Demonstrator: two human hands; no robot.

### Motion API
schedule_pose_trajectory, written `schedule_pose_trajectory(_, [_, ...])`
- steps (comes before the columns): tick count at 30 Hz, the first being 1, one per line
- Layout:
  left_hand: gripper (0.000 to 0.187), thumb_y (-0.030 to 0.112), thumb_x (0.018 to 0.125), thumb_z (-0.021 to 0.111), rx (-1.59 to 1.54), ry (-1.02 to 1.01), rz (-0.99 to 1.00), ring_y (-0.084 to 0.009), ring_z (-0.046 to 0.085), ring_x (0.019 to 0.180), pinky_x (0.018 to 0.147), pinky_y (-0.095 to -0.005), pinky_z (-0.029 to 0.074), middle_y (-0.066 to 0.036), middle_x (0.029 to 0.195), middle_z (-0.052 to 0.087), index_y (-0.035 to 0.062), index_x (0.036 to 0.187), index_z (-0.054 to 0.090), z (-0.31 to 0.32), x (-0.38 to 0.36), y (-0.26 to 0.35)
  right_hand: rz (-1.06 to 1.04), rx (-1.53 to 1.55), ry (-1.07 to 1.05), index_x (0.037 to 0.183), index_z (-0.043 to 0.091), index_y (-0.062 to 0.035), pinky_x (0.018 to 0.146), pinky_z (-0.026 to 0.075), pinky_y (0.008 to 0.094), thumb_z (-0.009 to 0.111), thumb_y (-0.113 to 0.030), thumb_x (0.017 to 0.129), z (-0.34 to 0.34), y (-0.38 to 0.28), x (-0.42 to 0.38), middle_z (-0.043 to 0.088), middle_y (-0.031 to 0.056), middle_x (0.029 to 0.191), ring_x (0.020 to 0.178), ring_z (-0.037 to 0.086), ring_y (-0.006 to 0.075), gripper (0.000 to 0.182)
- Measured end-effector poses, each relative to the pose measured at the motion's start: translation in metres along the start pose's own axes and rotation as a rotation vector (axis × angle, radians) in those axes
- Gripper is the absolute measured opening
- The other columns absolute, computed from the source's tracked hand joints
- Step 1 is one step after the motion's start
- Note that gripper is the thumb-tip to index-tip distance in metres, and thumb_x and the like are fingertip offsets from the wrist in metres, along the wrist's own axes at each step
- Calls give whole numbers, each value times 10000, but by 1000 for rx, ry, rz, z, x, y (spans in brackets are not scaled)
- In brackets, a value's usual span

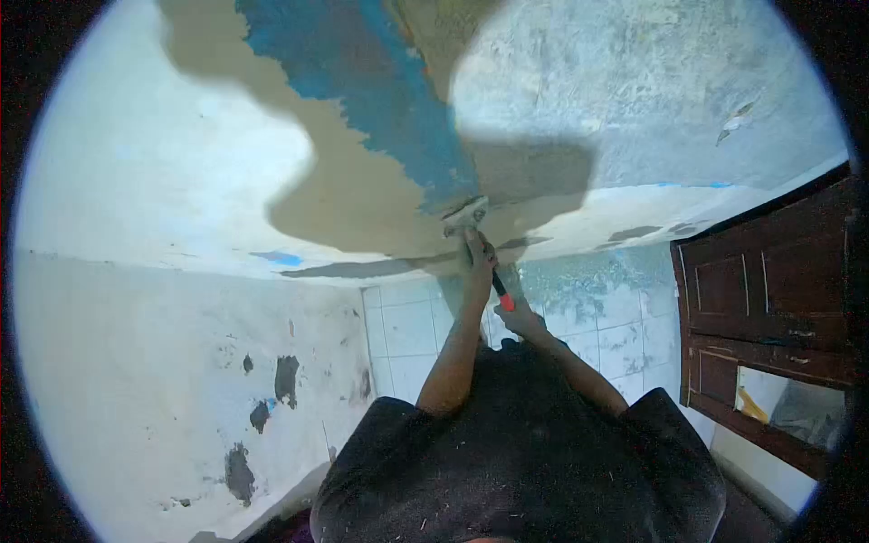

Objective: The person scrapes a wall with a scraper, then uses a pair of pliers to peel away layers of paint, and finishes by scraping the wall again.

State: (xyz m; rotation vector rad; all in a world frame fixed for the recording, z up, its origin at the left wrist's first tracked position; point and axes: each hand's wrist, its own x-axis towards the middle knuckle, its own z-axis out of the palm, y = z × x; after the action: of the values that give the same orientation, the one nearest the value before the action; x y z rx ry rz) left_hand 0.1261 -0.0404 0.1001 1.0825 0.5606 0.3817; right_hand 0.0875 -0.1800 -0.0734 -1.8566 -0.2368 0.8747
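Observation:
A long-handled scraper (502,291) with a black and red handle reaches up to the wall. Its pale, dusty head (466,215) lies against the wall at the lower end of a bare blue patch (389,100). Close behind the head, my left hand (478,253) is wrapped around the scraper. My right hand (520,319) is closed around the red end of the handle, nearer my body. The blade's edge is too small to make out clearly.
Cream coating (353,199) borders the blue patch, with grey mottled wall (634,81) to the right. A patchy side wall (181,362) is on the left. Dark wooden cabinet doors (769,299) stand at the right. Dusty white floor tiles (407,330) lie below.

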Motion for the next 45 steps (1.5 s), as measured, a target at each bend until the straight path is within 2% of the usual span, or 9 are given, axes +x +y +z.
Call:
schedule_pose_trajectory(18, [425,494,962,387,-36,29,-68,-88,351,490,474,-252,316,24,587,360,121,761,412,8,0,-14,-47,-156,148,818,630,20,666,481,454,658,-355,777,-24,-42,-24,623,184,682,692,636,340,378])
schedule_pose_trajectory(23, [440,494,971,353,39,-92,60,-101,352,481,469,-260,332,17,570,349,110,761,400,29,-1,44,-70,-143,150,818,618,13,647,467,454,665,-323,772,-18,-49,1,619,195,709,705,632,346,343])
schedule_pose_trajectory(25, [410,457,978,378,69,-30,61,-78,330,497,452,-242,274,24,591,364,119,745,387,28,0,33,-42,-90,75,880,594,11,625,441,405,652,-236,795,-28,-75,-14,582,145,758,712,527,179,268])
schedule_pose_trajectory(33, [447,519,967,335,14,-55,38,-111,363,501,488,-276,338,12,577,365,116,790,417,23,11,31,-89,-168,-26,951,576,12,638,452,406,637,-188,789,-23,-38,8,603,167,803,736,581,234,265])
schedule_pose_trajectory(35, [448,518,967,337,16,-51,0,-116,380,504,486,-275,344,8,583,382,114,792,421,24,8,38,-493,-85,329,780,615,-37,589,443,429,658,-291,753,-14,-42,14,592,147,671,654,597,294,260])
schedule_pose_trajectory(36, [435,507,970,339,62,-55,26,-118,386,506,485,-275,347,7,590,392,116,800,421,25,9,29,-46,-156,54,949,571,9,627,456,411,641,-172,764,-25,-57,8,605,186,752,722,618,266,268])
schedule_pose_trajectory(39, [405,454,981,365,17,-143,72,-91,355,511,479,-239,330,18,603,379,111,771,414,19,4,13,-467,-237,534,888,580,22,602,451,419,641,-164,756,-7,-16,6,586,191,669,671,625,279,236])
schedule_pose_trajectory(40, [391,453,984,351,-13,-101,19,-99,369,511,478,-252,336,16,607,388,116,796,414,11,8,-10,-49,-165,274,813,587,27,577,442,421,646,-188,757,-19,-21,-11,562,181,605,612,611,269,229])
schedule_pose_trajectory(45, [437,480,976,354,63,-92,48,-86,358,512,474,-238,327,16,603,376,103,759,392,41,1,59,-341,-88,330,740,561,36,544,418,418,623,-194,782,-18,-64,-3,527,161,550,562,567,210,242])
